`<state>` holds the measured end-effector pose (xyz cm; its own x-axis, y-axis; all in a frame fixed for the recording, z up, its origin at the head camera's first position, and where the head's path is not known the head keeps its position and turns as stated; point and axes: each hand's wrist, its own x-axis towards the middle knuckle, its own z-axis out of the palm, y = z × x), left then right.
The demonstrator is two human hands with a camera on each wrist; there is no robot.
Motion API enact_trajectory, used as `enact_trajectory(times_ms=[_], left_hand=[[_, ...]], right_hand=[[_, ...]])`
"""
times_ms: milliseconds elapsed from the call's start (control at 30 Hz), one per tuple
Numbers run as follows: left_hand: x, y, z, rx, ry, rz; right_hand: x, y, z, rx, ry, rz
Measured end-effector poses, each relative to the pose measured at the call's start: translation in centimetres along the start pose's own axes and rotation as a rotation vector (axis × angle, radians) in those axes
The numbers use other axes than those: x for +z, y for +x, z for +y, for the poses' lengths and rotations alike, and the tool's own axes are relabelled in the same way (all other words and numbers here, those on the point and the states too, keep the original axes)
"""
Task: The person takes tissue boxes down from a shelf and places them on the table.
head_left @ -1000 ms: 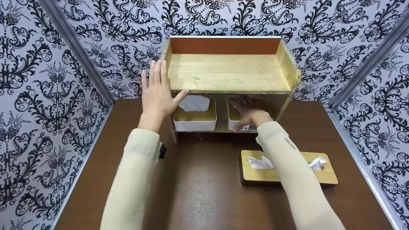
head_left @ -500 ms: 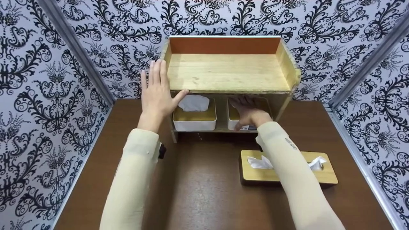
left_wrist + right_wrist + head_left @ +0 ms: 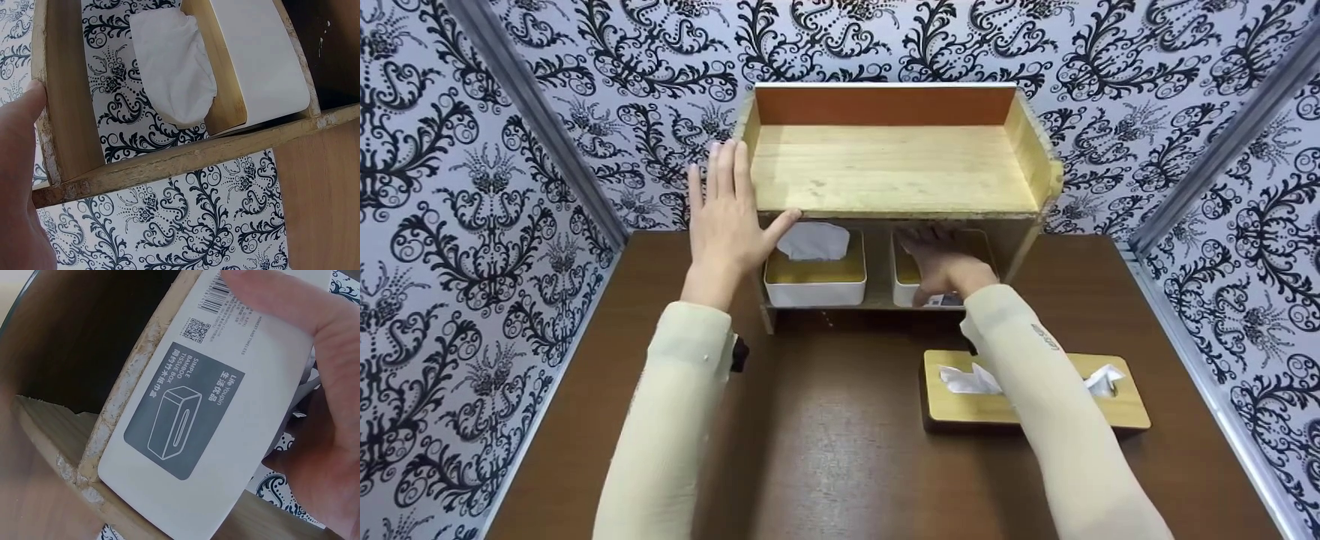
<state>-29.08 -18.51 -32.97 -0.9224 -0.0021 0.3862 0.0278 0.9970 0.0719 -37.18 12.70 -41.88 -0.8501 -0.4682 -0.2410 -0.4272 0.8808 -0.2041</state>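
In the head view, my left hand (image 3: 727,217) lies with straight fingers along the left side of a small wooden shelf (image 3: 892,169), its thumb at the front edge of the upper board. My right hand (image 3: 945,266) reaches into the lower compartment and holds a white tissue box (image 3: 905,291) with a bamboo top, thumb on the front face and fingers over the top. The right wrist view shows that box's front, with a grey printed label (image 3: 185,410). To its left a second white tissue box (image 3: 816,292) stands in the same compartment, a white tissue (image 3: 814,241) sticking out.
A long tissue box (image 3: 971,409) with a bamboo top and dark sides lies on the brown table (image 3: 825,435) in front of the shelf, partly under my right forearm. Patterned wall panels (image 3: 660,60) stand behind the shelf and at both sides.
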Motion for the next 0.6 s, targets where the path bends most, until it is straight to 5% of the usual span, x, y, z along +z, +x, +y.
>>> enact_trajectory(times_ms=[600], left_hand=[[-0.1, 0.1, 0.0, 0.0, 0.004, -0.007]], right_hand=[[0.2, -1.0, -0.8, -0.055, -0.125, 0.076]])
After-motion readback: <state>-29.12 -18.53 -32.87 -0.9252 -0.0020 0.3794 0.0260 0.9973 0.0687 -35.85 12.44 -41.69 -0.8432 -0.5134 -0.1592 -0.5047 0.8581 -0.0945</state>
